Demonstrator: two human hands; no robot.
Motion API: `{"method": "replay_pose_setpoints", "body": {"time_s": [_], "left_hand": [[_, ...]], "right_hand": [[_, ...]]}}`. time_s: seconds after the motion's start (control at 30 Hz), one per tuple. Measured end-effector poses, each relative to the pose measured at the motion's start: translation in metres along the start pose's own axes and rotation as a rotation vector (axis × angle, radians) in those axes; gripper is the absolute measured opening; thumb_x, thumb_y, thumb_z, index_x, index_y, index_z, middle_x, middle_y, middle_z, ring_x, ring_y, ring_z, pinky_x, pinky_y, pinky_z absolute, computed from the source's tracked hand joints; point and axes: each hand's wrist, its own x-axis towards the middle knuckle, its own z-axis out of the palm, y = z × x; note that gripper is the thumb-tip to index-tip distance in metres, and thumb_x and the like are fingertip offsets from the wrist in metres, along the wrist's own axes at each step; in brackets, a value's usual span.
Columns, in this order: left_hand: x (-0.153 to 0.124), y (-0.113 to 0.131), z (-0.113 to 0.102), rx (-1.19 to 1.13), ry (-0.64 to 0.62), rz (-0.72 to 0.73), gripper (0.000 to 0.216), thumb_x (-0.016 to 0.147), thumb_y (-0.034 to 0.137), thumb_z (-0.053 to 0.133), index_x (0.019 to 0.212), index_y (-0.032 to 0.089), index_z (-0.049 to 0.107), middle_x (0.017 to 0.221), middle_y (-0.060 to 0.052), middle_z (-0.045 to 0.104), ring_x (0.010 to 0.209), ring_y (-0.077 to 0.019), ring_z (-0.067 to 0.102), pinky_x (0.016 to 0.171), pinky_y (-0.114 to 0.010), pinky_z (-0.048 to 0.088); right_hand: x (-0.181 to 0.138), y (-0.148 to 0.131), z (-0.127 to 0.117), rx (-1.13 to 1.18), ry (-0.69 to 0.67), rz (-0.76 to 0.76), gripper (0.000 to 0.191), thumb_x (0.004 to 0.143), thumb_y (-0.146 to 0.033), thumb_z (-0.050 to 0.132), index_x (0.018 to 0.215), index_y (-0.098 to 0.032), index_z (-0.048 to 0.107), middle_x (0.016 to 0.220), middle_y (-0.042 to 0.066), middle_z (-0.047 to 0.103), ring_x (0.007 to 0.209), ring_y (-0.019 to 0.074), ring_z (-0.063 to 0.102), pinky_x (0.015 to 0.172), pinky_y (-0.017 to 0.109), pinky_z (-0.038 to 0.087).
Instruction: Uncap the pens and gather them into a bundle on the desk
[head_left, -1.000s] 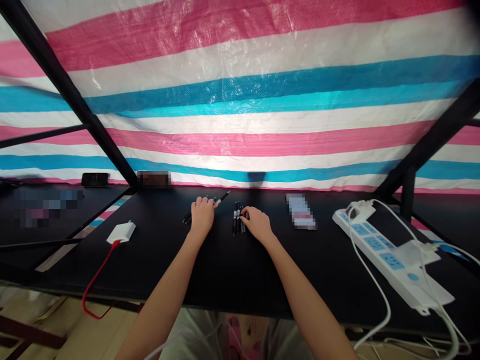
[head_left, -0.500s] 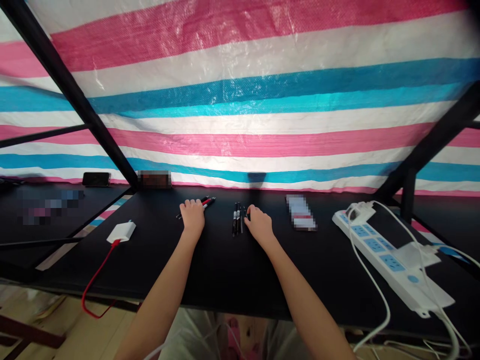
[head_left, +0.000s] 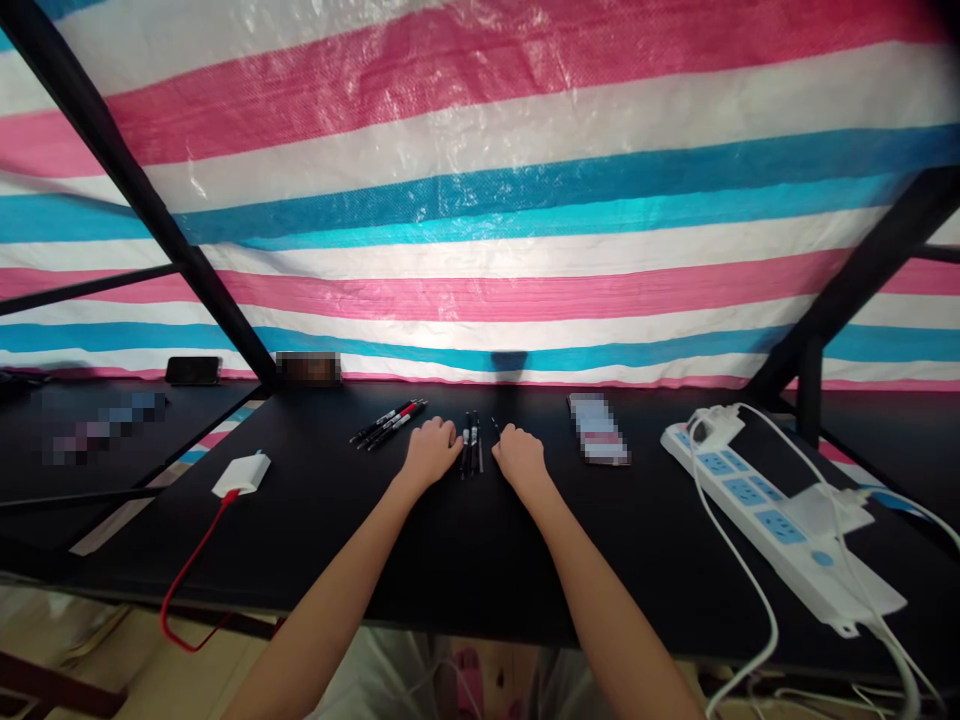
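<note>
I sit at a black desk (head_left: 465, 540) with a matt top. Behind it hangs a striped tarp (head_left: 480, 200) in pink, white and blue, and black frame bars (head_left: 135, 190) cross in front of the tarp on both sides. On my right lies a white power strip (head_left: 757, 500) with blue sockets, its white cables (head_left: 739, 570) looping over the desk edge. On my left sits a small white charger (head_left: 241, 473) with a red cable (head_left: 191, 570) dropping off the front. A dark phone (head_left: 193, 369) lies at the back of the neighbouring desk (head_left: 195, 400).

The black pens (head_left: 471, 443) lie flat on the desk between my hands, side by side and parallel. Their long axis runs almost straight away from me toward the tarp. I cannot tell which end is the tip.

My left grip (head_left: 431, 452) rests knuckles up just left of them, fingers curled down. My right grip (head_left: 519, 458) rests just right of them, curled the same way, with a thin dark end showing past its fingers. I cannot tell whether either grip is closed on anything.

A second bunch of red and black pens (head_left: 388, 423) lies further left, slanted, with the far ends toward the right.
</note>
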Motion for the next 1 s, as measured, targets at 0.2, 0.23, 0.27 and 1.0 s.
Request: {"method": "replay_pose_setpoints", "body": {"time_s": [0.2, 0.23, 0.27, 1.0], "left_hand": [[0.001, -0.008, -0.003, -0.053, -0.022, -0.042, 0.036, 0.085, 0.045, 0.027, 0.079, 0.019, 0.051, 0.085, -0.004, 0.053, 0.086, -0.0196, 0.050, 0.074, -0.033, 0.033], [0.000, -0.006, -0.002, -0.049, -0.017, -0.035, 0.037, 0.085, 0.047, 0.028, 0.078, 0.019, 0.051, 0.085, -0.004, 0.053, 0.086, -0.0198, 0.050, 0.074, -0.033, 0.033], [0.000, -0.004, -0.001, -0.039, -0.013, -0.029, 0.037, 0.083, 0.050, 0.031, 0.079, 0.019, 0.051, 0.086, -0.005, 0.053, 0.086, -0.0200, 0.050, 0.074, -0.033, 0.033], [-0.001, 0.006, -0.016, -0.091, 0.149, 0.049, 0.020, 0.086, 0.035, 0.039, 0.088, 0.022, 0.054, 0.093, -0.003, 0.058, 0.089, -0.0181, 0.048, 0.076, -0.032, 0.026]], "right_hand": [[-0.001, -0.002, 0.007, 0.033, 0.055, 0.001, 0.023, 0.084, -0.025, 0.038, 0.088, -0.011, 0.056, 0.082, 0.015, 0.062, 0.079, 0.0229, 0.061, 0.066, 0.029, 0.041], [-0.001, -0.003, 0.008, 0.043, 0.066, 0.005, 0.024, 0.084, -0.026, 0.038, 0.087, -0.011, 0.056, 0.082, 0.014, 0.062, 0.078, 0.0225, 0.061, 0.066, 0.029, 0.041], [-0.001, -0.003, 0.009, 0.054, 0.075, 0.009, 0.025, 0.084, -0.028, 0.039, 0.087, -0.011, 0.057, 0.082, 0.014, 0.062, 0.078, 0.0221, 0.061, 0.067, 0.029, 0.041], [0.029, 0.022, 0.016, 1.681, 0.056, 0.299, 0.025, 0.080, -0.035, 0.043, 0.086, -0.014, 0.055, 0.084, 0.008, 0.067, 0.043, 0.0058, 0.052, 0.035, 0.014, 0.034]]}}
